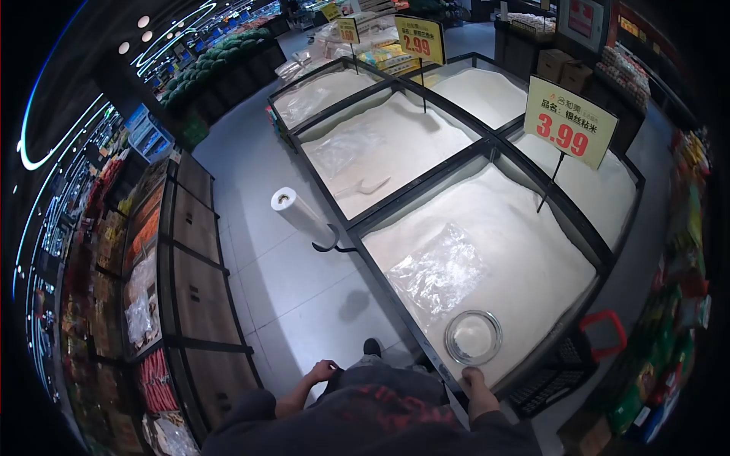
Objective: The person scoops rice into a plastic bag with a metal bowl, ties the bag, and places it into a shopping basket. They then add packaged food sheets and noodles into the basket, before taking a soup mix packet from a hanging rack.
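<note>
My right hand [477,382] is at the near edge of a black-framed bin [411,308] filled with white rice [509,251]. Its fingers look curled; what they hold, if anything, is hidden. Just beyond it a round clear bowl [473,337] sits on the rice, very close to the hand; I cannot tell whether they touch. A crumpled clear plastic bag [441,270] lies on the rice beyond the bowl. Low by my body, my left hand [324,371] hangs with its fingers bent inward, and what is between them does not show.
A roll of plastic bags [300,211] sticks out over the aisle from the bin's left side. A yellow price sign [566,121] stands in the rice, with more bins behind. Wooden display crates [201,281] line the left; a black basket [551,380] with a red handle is at right.
</note>
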A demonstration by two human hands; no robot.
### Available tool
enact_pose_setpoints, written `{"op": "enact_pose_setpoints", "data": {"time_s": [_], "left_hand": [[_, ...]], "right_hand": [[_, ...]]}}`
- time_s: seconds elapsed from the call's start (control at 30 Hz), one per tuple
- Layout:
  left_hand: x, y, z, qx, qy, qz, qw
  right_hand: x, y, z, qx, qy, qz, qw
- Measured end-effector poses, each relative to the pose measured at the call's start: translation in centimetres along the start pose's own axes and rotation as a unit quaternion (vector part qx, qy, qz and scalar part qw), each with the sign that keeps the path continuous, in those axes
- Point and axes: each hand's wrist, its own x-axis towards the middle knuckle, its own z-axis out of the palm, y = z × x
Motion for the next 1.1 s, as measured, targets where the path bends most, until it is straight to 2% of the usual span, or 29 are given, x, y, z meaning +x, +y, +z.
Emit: {"op": "enact_pose_setpoints", "data": {"time_s": [0.03, 0.07, 0.1, 0.13, 0.17, 0.23, 0.3, 0.33, 0.37, 0.43, 0.47, 0.5, 0.57, 0.63, 0.73, 0.8, 0.87, 0.9, 0.97, 1.03, 1.07, 1.1], "left_hand": [[0.9, 0.6, -0.2, 0.029, 0.014, 0.039, 0.999], [1.2, 2.5, -1.1, 0.016, 0.023, 0.043, 0.999], [1.3, 5.1, -2.2, 0.001, 0.03, 0.047, 0.998], [1.7, 7.5, -3.0, 0.002, 0.049, 0.088, 0.995], [2.1, 10.0, -3.8, 0.003, 0.068, 0.129, 0.989], [3.1, 15.3, -5.6, -0.033, 0.049, 0.171, 0.983], [4.6, 19.5, -6.8, -0.011, 0.042, 0.272, 0.961], [5.4, 21.5, -7.1, -0.008, 0.046, 0.316, 0.948], [6.2, 23.2, -7.5, -0.003, 0.03, 0.338, 0.941], [8.0, 26.0, -8.2, -0.01, 0.005, 0.397, 0.918], [8.6, 27.2, -8.8, -0.002, -0.013, 0.406, 0.914], [9.5, 28.4, -9.5, 0.006, -0.025, 0.416, 0.909], [11.1, 30.1, -10.5, 0.034, -0.038, 0.42, 0.906], [12.6, 30.6, -10.9, 0.075, -0.064, 0.424, 0.9], [15.7, 31.7, -11.2, 0.146, 0.018, 0.503, 0.852], [18.4, 32.3, -11.2, 0.169, 0.054, 0.536, 0.826], [20.5, 31.9, -10.4, 0.173, 0.024, 0.552, 0.815], [21.4, 32.0, -10.0, 0.193, 0.028, 0.525, 0.828], [22.6, 32.6, -8.4, 0.217, 0.032, 0.503, 0.836], [23.7, 32.0, -7.5, 0.285, 0.012, 0.452, 0.845], [22.9, 32.7, -7.3, 0.298, 0.031, 0.456, 0.838], [22.5, 33.4, -7.1, 0.304, 0.031, 0.463, 0.832]], "right_hand": [[-1.8, -4.8, -3.5, -0.061, -0.009, -0.011, 0.998], [-3.4, -5.1, -3.2, -0.061, -0.01, -0.006, 0.998], [-4.0, -4.6, -2.4, 0.0, 0.107, -0.058, 0.993], [-4.3, -4.1, -1.7, 0.058, 0.222, -0.11, 0.967], [-5.0, -4.2, -1.7, 0.056, 0.223, -0.103, 0.968], [-7.2, -4.9, -2.6, 0.103, 0.23, -0.15, 0.956], [-9.3, -6.0, -3.8, 0.074, 0.208, -0.128, 0.967], [-8.6, -6.2, -3.6, 0.041, 0.2, -0.045, 0.978], [-9.0, -6.6, -4.3, 0.058, 0.123, 0.002, 0.991], [-11.3, -7.6, -4.7, 0.079, 0.128, 0.038, 0.988], [-15.7, -9.9, -6.0, 0.108, 0.148, 0.06, 0.981], [-15.5, -9.4, -5.2, 0.109, 0.147, 0.074, 0.98], [-13.4, -8.5, -3.6, 0.125, 0.257, 0.003, 0.958], [-13.0, -7.7, -3.6, 0.154, 0.246, 0.006, 0.957], [-15.3, -8.0, -5.0, 0.183, 0.247, -0.005, 0.951], [-19.3, -10.2, -7.2, 0.108, 0.252, 0.003, 0.962], [-21.6, -11.5, -8.1, 0.058, 0.345, -0.044, 0.936], [-22.0, -11.9, -8.4, 0.046, 0.396, -0.066, 0.915], [-26.6, -14.7, -11.8, 0.064, 0.41, -0.076, 0.907], [-29.0, -16.3, -13.0, 0.048, 0.498, -0.188, 0.845], [-30.2, -17.1, -13.6, 0.057, 0.501, -0.182, 0.844], [-31.3, -17.7, -14.5, 0.041, 0.531, -0.216, 0.818]]}}
